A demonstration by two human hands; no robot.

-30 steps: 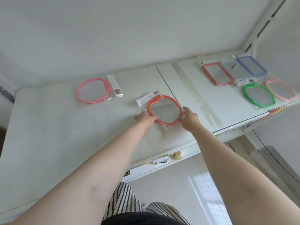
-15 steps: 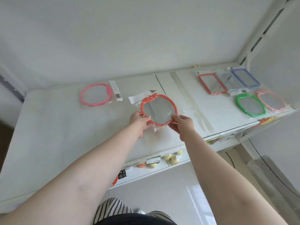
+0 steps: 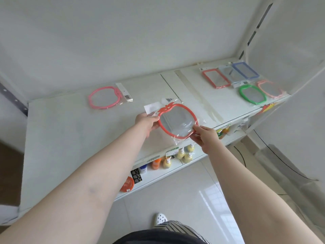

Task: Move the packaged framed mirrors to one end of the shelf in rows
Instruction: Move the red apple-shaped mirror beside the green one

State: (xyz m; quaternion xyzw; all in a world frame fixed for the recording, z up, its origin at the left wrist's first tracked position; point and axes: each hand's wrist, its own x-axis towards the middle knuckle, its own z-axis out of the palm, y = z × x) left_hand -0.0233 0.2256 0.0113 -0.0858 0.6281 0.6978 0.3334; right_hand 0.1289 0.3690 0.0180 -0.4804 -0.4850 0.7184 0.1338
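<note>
Left hand (image 3: 146,121): grips the red apple mirror's (image 3: 177,120) left rim.
Right hand (image 3: 204,136): pinches its lower right rim.
Mirror: above the shelf (image 3: 70,134).

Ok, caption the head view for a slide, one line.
Both hands, left hand and right hand, hold a bagged red apple-shaped framed mirror above the white shelf.

A single wide-angle, head-worn view looks forward and steeply down over both outstretched forearms onto the white shelf (image 3: 73,138), close at arm's reach, taking in its right end, the lower tier and the tiled floor (image 3: 184,205) beneath.
</note>
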